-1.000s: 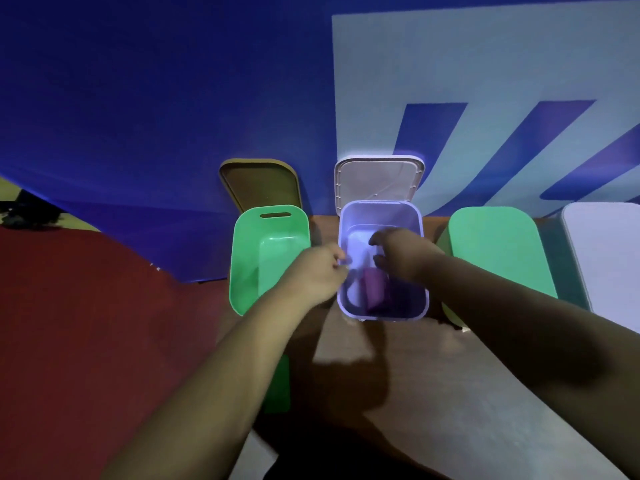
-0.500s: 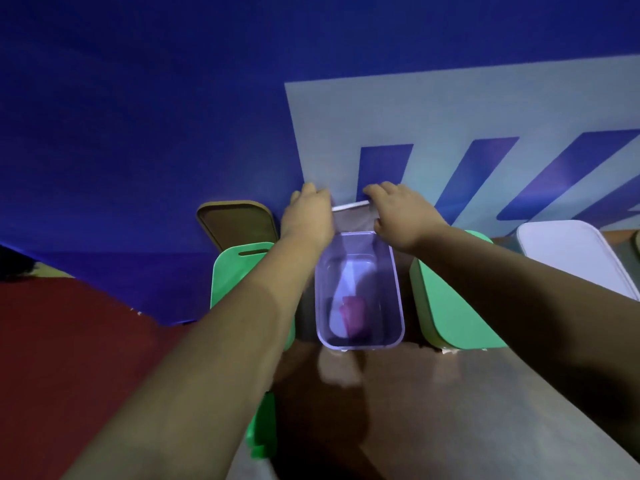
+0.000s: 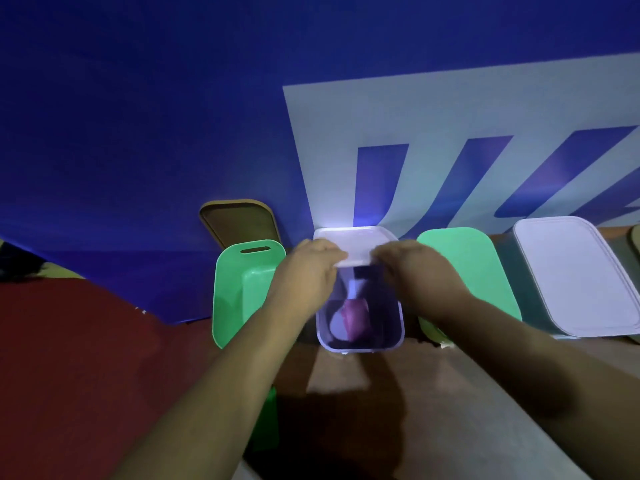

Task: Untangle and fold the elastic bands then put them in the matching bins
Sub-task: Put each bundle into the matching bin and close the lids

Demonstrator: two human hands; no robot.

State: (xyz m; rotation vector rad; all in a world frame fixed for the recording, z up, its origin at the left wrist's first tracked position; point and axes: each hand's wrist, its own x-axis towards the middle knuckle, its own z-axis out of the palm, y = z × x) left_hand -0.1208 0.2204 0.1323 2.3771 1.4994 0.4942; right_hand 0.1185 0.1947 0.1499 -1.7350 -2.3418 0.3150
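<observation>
Lid (image 3: 353,241), one, gripped by left hand (image 3: 306,277) and right hand (image 3: 417,271).

Two bare arms in dim blue light: the left forearm (image 3: 221,393) and right forearm (image 3: 519,358) show no sleeve up to the frame's edge. The left hand (image 3: 304,271) and right hand (image 3: 419,271) appear ungloved, though motion blur obscures the fingers.
</observation>
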